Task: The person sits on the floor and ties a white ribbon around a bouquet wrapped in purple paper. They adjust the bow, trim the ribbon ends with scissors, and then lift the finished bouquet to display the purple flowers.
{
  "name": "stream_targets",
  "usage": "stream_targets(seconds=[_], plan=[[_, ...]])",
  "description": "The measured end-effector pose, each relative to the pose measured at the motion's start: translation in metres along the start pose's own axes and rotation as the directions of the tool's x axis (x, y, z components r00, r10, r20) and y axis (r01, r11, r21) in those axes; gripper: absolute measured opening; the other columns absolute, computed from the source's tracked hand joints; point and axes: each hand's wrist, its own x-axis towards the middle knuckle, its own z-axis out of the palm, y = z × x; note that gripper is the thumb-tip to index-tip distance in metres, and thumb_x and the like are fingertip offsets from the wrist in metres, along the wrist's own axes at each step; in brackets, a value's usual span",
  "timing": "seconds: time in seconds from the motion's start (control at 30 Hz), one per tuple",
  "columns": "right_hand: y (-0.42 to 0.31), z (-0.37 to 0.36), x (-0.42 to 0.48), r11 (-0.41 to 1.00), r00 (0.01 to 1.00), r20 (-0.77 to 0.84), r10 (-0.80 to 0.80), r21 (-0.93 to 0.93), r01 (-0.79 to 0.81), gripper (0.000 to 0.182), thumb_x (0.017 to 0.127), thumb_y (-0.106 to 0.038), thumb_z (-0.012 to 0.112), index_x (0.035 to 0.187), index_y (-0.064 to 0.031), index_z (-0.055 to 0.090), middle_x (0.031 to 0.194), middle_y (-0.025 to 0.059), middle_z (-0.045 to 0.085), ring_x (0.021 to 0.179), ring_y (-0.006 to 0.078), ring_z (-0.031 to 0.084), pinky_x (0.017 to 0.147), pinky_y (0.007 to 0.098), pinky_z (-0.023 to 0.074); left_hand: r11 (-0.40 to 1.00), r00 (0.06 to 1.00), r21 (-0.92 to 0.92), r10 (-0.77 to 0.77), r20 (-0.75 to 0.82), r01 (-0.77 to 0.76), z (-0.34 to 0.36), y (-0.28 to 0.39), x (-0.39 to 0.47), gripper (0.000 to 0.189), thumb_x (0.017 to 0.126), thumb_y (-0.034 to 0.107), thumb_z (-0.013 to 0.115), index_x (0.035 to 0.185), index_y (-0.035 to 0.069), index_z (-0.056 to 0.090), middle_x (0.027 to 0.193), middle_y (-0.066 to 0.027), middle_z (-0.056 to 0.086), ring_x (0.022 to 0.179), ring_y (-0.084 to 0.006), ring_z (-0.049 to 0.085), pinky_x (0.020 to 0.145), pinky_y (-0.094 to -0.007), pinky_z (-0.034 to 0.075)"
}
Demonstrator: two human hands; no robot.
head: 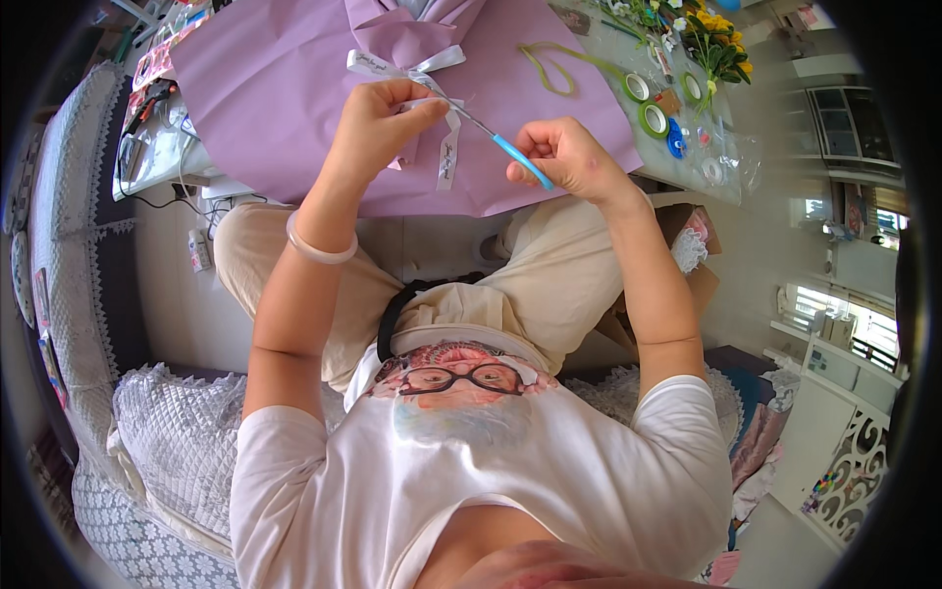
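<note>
My left hand (390, 121) pinches a white printed ribbon (449, 151) between thumb and index finger, and its tail hangs below. Scissors with light-blue handles (521, 158) are in my right hand (570, 158). Their metal blades slant up left to the ribbon by my left fingertips; whether they are cutting it cannot be made out. The ribbon is tied in a bow (372, 64) around gathered purple wrapping paper (405, 33). Beneath both hands a wide sheet of the same purple paper (257, 110) covers much of the table and overhangs its front edge.
A loose green ribbon (563, 59) lies on the paper. Green tape rolls (653, 119), a blue tape dispenser (675, 138) and yellow flowers (717, 33) are at the right. A black-and-orange hand tool (151, 103) sits left. Beside my right knee stands a cardboard box (699, 287).
</note>
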Motion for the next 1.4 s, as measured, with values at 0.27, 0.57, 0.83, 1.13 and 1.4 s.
stream_targets(seconds=[0.27, 0.57, 0.83, 1.13, 1.4], plan=[[0.003, 0.003, -0.001, 0.999, 0.999, 0.002, 0.046, 0.007, -0.046, 0.040, 0.072, -0.038, 0.079, 0.081, -0.0046, 0.060, 0.069, -0.0025, 0.057, 0.061, 0.0033, 0.050, 0.052, 0.0182, 0.0375, 0.999, 1.000, -0.031, -0.014, 0.011, 0.015, 0.001, -0.004, 0.000, 0.019, 0.080, 0.016, 0.070, 0.085, -0.002, 0.067, 0.067, 0.0034, 0.057, 0.054, -0.0017, 0.044, 0.044, -0.0187, 0.032], [0.003, 0.001, 0.000, 0.999, 0.995, 0.091, 0.026, 0.042, -0.030, 0.042, 0.074, -0.042, 0.076, 0.082, -0.0030, 0.062, 0.071, 0.0002, 0.059, 0.064, 0.0056, 0.052, 0.056, 0.0205, 0.0401, 0.998, 0.999, -0.044, -0.052, 0.006, 0.052, 0.003, 0.000, -0.001, 0.021, 0.080, 0.018, 0.070, 0.086, -0.002, 0.067, 0.066, 0.0040, 0.056, 0.053, -0.0014, 0.043, 0.044, -0.0186, 0.031], [-0.004, -0.001, -0.003, 0.996, 0.995, 0.088, 0.046, 0.071, -0.052, 0.043, 0.072, -0.044, 0.076, 0.078, -0.0041, 0.062, 0.068, -0.0004, 0.058, 0.061, 0.0049, 0.051, 0.053, 0.0194, 0.0371, 0.999, 1.000, -0.047, -0.025, -0.003, 0.025, 0.001, -0.001, -0.002, 0.020, 0.080, 0.018, 0.070, 0.085, -0.001, 0.066, 0.064, 0.0051, 0.054, 0.052, -0.0007, 0.041, 0.043, -0.0185, 0.030], [0.001, -0.001, -0.002, 0.998, 0.998, 0.041, 0.041, 0.054, -0.043, 0.042, 0.071, -0.044, 0.078, 0.075, -0.0043, 0.062, 0.062, -0.0013, 0.055, 0.055, 0.0038, 0.048, 0.048, 0.0187, 0.0325, 0.999, 1.000, -0.039, -0.024, -0.009, 0.023, 0.000, -0.002, -0.002, 0.019, 0.080, 0.017, 0.069, 0.084, -0.001, 0.066, 0.064, 0.0053, 0.054, 0.053, -0.0006, 0.041, 0.044, -0.0186, 0.030], [0.003, -0.001, -0.003, 0.999, 0.999, 0.031, 0.025, 0.044, -0.026, 0.044, 0.070, -0.044, 0.078, 0.074, -0.0036, 0.062, 0.061, -0.0010, 0.055, 0.055, 0.0044, 0.048, 0.048, 0.0197, 0.0322, 0.998, 0.999, -0.041, -0.043, -0.016, 0.042, 0.000, 0.001, -0.003, 0.017, 0.081, 0.015, 0.069, 0.084, -0.001, 0.066, 0.069, 0.0044, 0.057, 0.057, -0.0006, 0.042, 0.047, -0.0182, 0.030]])
